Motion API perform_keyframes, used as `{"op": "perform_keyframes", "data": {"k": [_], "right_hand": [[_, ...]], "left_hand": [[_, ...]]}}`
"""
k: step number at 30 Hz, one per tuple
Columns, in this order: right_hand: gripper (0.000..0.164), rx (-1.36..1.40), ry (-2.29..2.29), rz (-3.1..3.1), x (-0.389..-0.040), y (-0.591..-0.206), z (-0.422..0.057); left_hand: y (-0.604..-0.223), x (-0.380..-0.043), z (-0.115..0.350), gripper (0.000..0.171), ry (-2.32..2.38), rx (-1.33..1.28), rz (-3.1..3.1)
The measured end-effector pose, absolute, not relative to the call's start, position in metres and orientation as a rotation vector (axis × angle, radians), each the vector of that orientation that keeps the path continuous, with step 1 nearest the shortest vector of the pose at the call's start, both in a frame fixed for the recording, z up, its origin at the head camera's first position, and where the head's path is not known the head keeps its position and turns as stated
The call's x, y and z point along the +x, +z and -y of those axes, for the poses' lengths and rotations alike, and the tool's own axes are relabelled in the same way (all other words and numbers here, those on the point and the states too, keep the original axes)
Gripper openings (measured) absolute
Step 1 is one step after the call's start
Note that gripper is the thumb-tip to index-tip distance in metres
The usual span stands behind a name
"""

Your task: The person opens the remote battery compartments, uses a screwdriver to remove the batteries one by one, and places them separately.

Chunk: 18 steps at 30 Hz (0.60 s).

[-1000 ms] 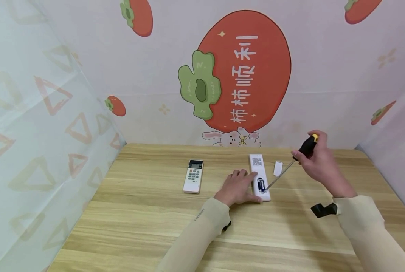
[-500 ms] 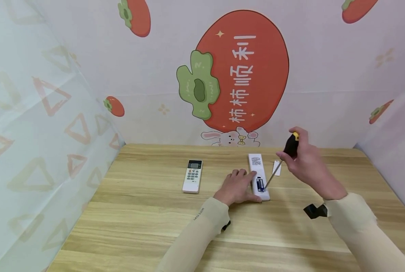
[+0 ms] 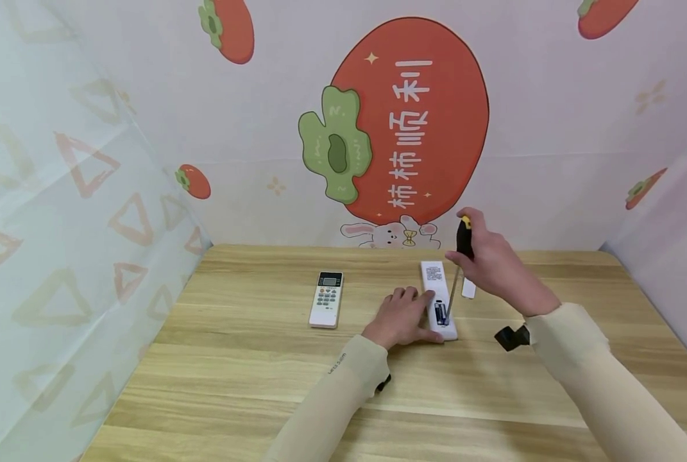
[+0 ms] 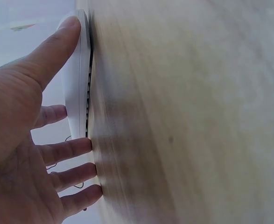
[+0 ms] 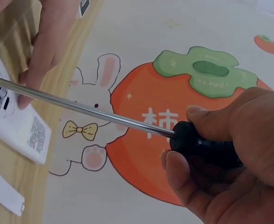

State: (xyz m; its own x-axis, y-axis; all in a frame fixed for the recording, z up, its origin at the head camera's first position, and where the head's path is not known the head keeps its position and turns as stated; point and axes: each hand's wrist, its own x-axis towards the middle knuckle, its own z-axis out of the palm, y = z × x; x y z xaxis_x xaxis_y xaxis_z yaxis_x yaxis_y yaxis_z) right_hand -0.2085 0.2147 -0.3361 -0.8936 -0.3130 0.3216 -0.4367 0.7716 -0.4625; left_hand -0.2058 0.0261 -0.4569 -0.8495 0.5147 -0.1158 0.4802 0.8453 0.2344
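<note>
Near the table's (image 3: 233, 359) far edge, the right hand's (image 3: 491, 263) gripped screwdriver (image 3: 464, 242) could skid if the remote (image 3: 439, 292) escapes the splayed left hand (image 3: 398, 322).

Tabletop: I see a pale yellow-brown wooden tabletop (image 3: 222, 378), its darker grain streaks running mostly from side to side, with soft shadows on its right half.
Keypad remote: left of centre I have a slim, rectangular white plastic remote control (image 3: 326, 301), lying face up, its dark-framed screen at the far end and small buttons below.
Overturned remote: to its right, well apart, I see a long white plastic remote (image 3: 441, 288), back up, printed text at the far end, battery bay uncovered at the near end.
Cover: just right of that, a small, flat white rectangular cover (image 3: 469, 288), partly hidden from my head view.
</note>
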Motion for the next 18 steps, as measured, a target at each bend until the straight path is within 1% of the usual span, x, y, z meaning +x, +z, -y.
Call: {"op": "perform_keyframes", "data": {"k": [9,18], "right_hand": [[0.076,0.588,0.789,2.791,-0.205,-0.334,-0.202],[0.072,0.654,0.76,2.679,-0.183,-0.339,-0.206]], "left_hand": [[-0.454,-0.204,-0.025,0.094,0.298,0.786,-2.85],[-0.453,-0.203,-0.025,0.093,0.293,0.765,-2.845]]}}
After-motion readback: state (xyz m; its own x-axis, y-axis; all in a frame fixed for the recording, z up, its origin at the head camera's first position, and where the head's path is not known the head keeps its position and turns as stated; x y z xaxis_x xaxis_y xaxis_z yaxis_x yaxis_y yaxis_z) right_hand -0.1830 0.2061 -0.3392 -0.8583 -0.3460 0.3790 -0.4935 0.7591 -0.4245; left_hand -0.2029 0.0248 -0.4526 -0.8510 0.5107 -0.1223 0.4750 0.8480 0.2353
